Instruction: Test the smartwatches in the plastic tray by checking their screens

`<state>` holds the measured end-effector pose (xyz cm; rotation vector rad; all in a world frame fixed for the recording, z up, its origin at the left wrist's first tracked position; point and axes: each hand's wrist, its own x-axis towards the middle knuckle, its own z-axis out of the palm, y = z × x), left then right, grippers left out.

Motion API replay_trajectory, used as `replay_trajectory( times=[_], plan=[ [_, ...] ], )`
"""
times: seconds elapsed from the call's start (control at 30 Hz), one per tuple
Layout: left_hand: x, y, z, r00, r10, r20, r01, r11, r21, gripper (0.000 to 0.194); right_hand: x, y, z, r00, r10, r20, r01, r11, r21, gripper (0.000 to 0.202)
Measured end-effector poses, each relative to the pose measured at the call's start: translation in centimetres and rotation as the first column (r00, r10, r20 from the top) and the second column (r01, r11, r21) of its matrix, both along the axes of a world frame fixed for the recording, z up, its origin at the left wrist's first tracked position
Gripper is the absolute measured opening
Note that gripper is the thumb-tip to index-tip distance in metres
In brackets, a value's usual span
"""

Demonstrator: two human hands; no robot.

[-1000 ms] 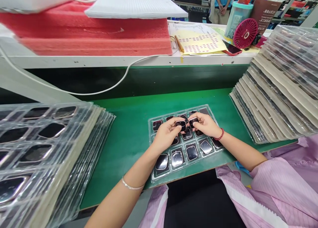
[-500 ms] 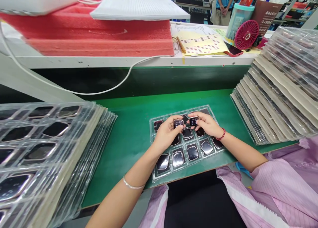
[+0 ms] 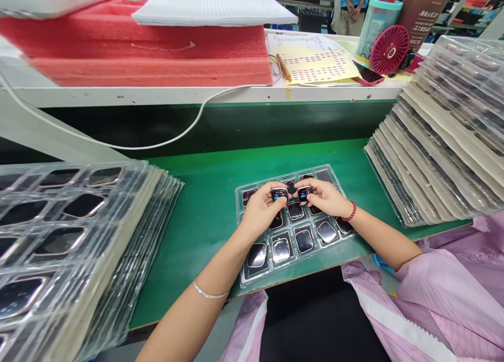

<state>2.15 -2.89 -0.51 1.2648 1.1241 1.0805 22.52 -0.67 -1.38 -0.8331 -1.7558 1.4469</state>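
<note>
Near the front edge of the green worktop (image 3: 197, 220), the left hand (image 3: 260, 207) and the right hand (image 3: 325, 199) are both full

The left hand is bent around the left screen (image 3: 279, 194), a small one with round corners. Its thumb is on the front, and its pointing finger goes over the top. The right hand pinches the right screen (image 3: 304, 194) in much the same way, with the thumb at the lower corner on its outer side. Both hands are partly closed. The two little screens are side by side, near each other, and both are lit with a blue patch low down.

Both hands are over the back part of a clear tray (image 3: 291, 262), which lies a bit askew with its near side close to the worktop's front edge. I cannot tell if the hands touch the tray. Dark screens (image 3: 304, 241) sit in its pockets, and the ones nearest the front edge are easy to see.

Tall piles of trays stand on both sides: the left pile (image 3: 118, 246) at the worktop's left end and the right pile (image 3: 437, 162) at its right end.
</note>
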Motion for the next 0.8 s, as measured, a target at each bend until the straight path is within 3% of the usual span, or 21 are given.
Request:
replay_trajectory(
  times=[0.1,0.23,0.43,0.57,0.8],
  plan=[
    [0.00,-0.07,-0.20,1.000,-0.020,0.013,0.019,1.000,0.010,0.046,-0.02,0.01,-0.14,1.000,-0.005,-0.014,0.004,1.000,-0.011,0.041],
    [-0.26,-0.03,-0.55,0.999,-0.026,-0.026,0.026,1.000,-0.017,0.034,0.10,0.10,-0.27,0.999,-0.034,0.007,0.034,0.994,-0.101,0.025],
    [-0.36,-0.04,-0.29,0.999,-0.052,0.018,0.052,0.998,-0.026,0.060,0.05,0.11,-0.33,0.997,-0.074,-0.021,0.072,0.994,-0.084,0.042],
    [-0.41,0.13,-0.66,0.999,-0.048,0.006,0.048,0.998,-0.036,0.040,0.12,0.18,-0.41,0.997,-0.074,-0.007,0.073,0.992,-0.107,0.028],
    [-0.31,0.12,-0.53,0.999,-0.041,0.024,0.042,0.999,-0.014,0.050,0.09,0.20,-0.14,0.992,-0.117,-0.043,0.114,0.991,-0.068,0.035]
  ],
)
